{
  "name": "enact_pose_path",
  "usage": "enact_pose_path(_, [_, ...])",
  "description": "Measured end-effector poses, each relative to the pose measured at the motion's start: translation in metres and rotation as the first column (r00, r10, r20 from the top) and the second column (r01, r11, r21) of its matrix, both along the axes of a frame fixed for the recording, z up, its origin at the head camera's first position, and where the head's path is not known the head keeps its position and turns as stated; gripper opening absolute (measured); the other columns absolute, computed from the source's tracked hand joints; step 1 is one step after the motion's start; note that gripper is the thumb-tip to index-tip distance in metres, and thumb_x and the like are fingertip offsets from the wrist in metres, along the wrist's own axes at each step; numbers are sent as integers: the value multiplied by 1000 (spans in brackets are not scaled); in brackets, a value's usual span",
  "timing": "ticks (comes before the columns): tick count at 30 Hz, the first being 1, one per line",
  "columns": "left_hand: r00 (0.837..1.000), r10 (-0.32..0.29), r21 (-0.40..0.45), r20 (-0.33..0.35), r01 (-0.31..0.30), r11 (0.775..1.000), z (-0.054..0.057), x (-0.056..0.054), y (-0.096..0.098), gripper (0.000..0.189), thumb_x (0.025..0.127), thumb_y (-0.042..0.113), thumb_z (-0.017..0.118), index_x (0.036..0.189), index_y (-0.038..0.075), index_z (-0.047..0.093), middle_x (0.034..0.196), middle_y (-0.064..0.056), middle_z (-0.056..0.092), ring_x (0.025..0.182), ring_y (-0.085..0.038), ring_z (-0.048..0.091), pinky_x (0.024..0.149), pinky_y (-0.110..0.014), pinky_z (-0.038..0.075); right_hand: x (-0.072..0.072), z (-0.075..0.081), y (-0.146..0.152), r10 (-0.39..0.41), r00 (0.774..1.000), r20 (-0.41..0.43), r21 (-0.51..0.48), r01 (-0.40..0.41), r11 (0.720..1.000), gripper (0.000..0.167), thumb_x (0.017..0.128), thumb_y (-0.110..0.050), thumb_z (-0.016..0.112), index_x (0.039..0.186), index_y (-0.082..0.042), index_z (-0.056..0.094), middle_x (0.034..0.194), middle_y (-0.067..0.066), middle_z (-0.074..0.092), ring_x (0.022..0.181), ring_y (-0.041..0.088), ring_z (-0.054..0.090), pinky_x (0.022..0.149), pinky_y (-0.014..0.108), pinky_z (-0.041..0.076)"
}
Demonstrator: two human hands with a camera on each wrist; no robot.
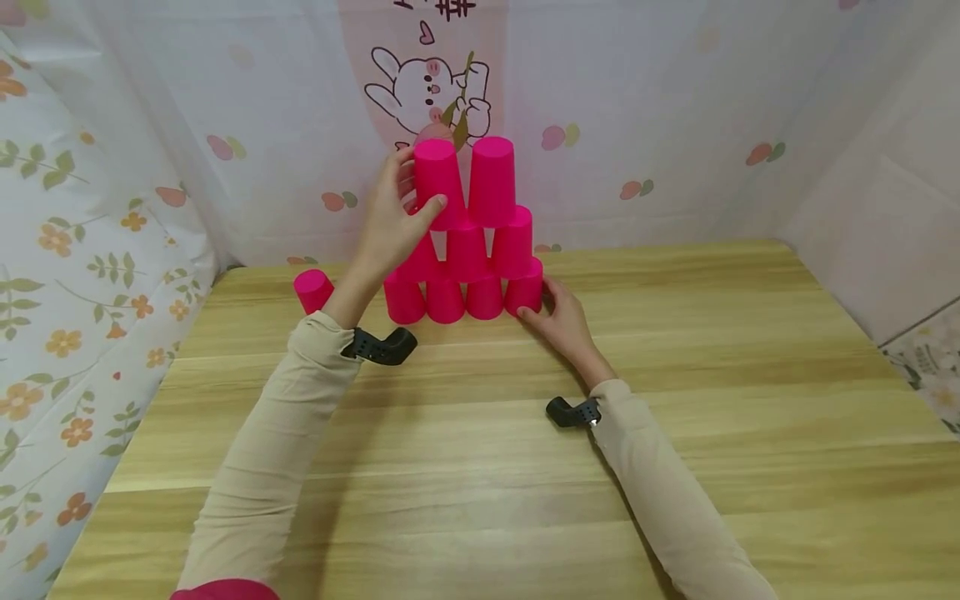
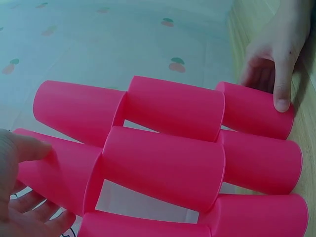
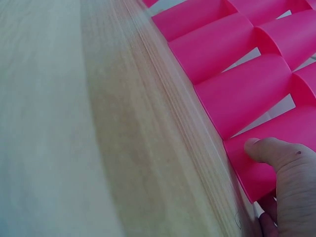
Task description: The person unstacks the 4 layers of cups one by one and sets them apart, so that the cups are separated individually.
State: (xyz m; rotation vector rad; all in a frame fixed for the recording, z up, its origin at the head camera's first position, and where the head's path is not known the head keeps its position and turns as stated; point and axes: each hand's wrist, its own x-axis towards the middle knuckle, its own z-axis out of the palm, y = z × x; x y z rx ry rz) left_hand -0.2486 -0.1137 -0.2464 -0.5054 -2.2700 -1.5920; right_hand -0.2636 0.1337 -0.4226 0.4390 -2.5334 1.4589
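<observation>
Upside-down pink plastic cups are stacked in a pyramid toward the back of the table. Several cups form its bottom row, three the middle row and two the top. My left hand [image 1: 392,215] grips the top row's left cup [image 1: 437,179], thumb on the near side and fingers behind; in the left wrist view this cup [image 2: 61,170] sits against the cups below. The top row's right cup [image 1: 492,182] stands beside it. Low on the right, my right hand [image 1: 564,323] holds the bottom row's end cup [image 1: 525,287], its thumb pressed on the near side of that cup [image 3: 252,173].
A single pink cup [image 1: 312,290] stands upside down left of the pyramid, partly behind my left forearm. Close behind the stack hangs a patterned white curtain [image 1: 600,167]. The wooden table [image 1: 480,467] extends toward me, and a floral cloth [image 1: 90,333] hangs on the left.
</observation>
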Motion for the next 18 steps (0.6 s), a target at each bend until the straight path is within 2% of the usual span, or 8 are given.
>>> enact_pose_path(2, [1000,-6,14,-2,6,1000,4,6,1,64,84,3,64,139,0,29,135,-15,41,122,-24,43,99,-34,40,1,-1,0,1,1000,5,-4,-1,1000,58,82,-15,71,131,2,46,125,16,52,116,28,49,100,38,38])
enact_pose_path(5, [1000,-5,28,-23,6,1000,6,10,0,64,84,3,63,138,-1,30,134,-16,42,121,-25,44,98,-35,41,2,-1,1,0,1000,14,0,0,1000,59,82,-16,71,132,2,45,127,17,52,117,29,48,100,39,37])
enact_pose_path(9, [996,19,53,-85,-15,999,-1,0,-10,64,83,7,67,137,3,33,132,-11,46,118,-20,47,96,-33,43,0,1,1,-3,1000,18,6,3,1000,60,82,-17,71,133,2,44,128,17,51,118,29,48,101,38,37])
enact_pose_path(12, [994,35,79,-107,-26,997,2,2,-15,62,83,6,66,137,3,35,131,-10,47,117,-20,47,95,-33,44,0,2,1,-6,1000,13,9,6,1000,60,82,-17,71,133,1,44,128,16,51,119,28,48,100,37,37])
enact_pose_path(15, [994,47,93,-103,-37,995,9,11,-19,61,83,4,65,136,1,35,132,-11,47,117,-20,47,95,-34,44,0,1,1,-4,1000,13,11,4,1000,60,82,-16,71,133,2,44,128,17,51,119,29,47,101,38,37])
enact_pose_path(18, [993,63,79,-96,-56,995,18,27,-20,59,83,2,64,135,-1,36,131,-13,47,117,-22,48,95,-35,44,1,1,1,-1,1000,21,8,1,1000,60,82,-15,71,133,3,44,128,18,51,119,29,47,101,38,37])
